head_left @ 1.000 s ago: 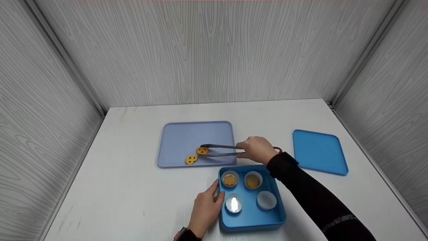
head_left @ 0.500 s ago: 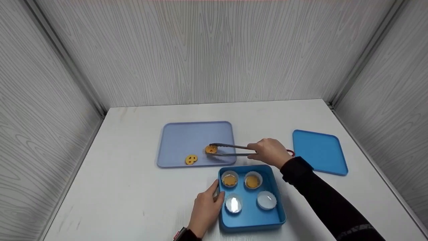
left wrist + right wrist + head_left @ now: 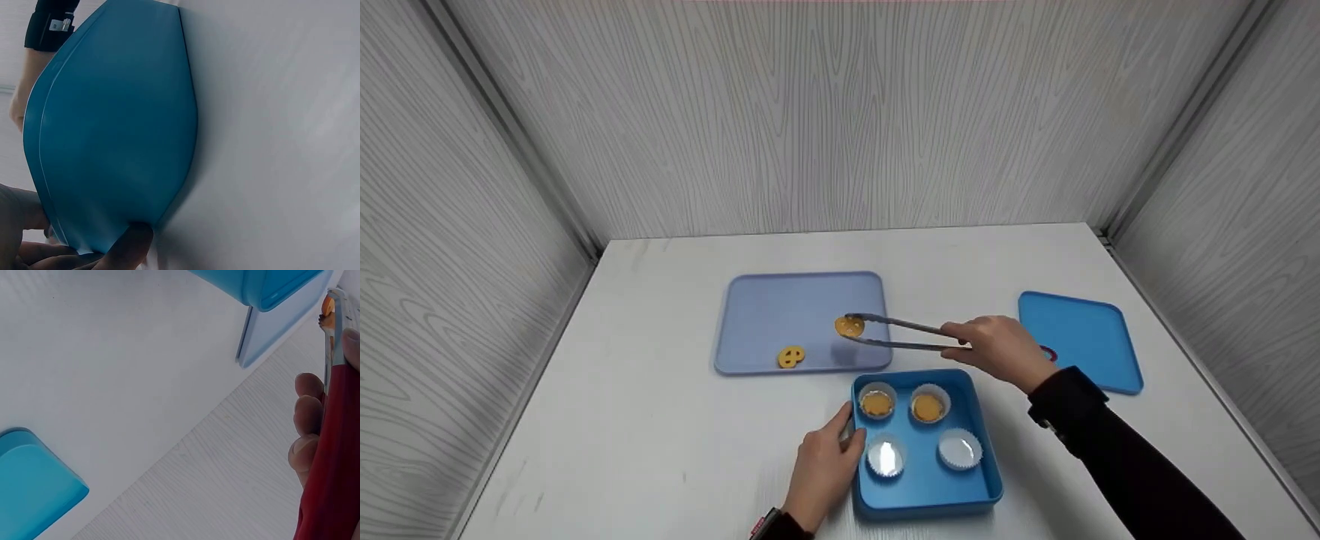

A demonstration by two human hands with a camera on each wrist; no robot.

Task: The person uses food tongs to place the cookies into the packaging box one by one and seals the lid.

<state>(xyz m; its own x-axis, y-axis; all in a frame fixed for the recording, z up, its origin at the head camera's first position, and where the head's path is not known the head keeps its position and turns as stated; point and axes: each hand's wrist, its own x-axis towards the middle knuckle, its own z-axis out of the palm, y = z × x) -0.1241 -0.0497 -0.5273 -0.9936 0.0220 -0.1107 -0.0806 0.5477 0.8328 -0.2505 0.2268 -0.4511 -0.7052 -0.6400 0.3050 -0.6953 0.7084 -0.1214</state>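
Note:
My right hand point(image 3: 1001, 349) grips tongs point(image 3: 904, 345), whose red handle point(image 3: 337, 444) fills the right side of the right wrist view. Between the tong tips is a round golden cookie point(image 3: 849, 326) with holes, held above the lavender tray point(image 3: 780, 300). Another cookie point(image 3: 790, 357), pretzel-like in shape, lies near that tray's front edge. My left hand point(image 3: 825, 469) holds the left side of a blue box point(image 3: 922, 487), thumb at its rim and fingers against the outer wall. Inside stand white paper cups; the two far ones hold golden pieces, while the near left cup point(image 3: 885, 456) and near right cup point(image 3: 959, 449) show bare bottoms.
A flat blue tray or lid point(image 3: 1084, 341) lies to the right, partly behind my right hand. Grey wood-grain panels point(image 3: 840, 120) rise at the back and both sides of the white table point(image 3: 660, 420).
Gripped in the tongs, the round cookie has risen off the lavender tray and moved right, as my right hand drew back to the right. My left hand stays at the box.

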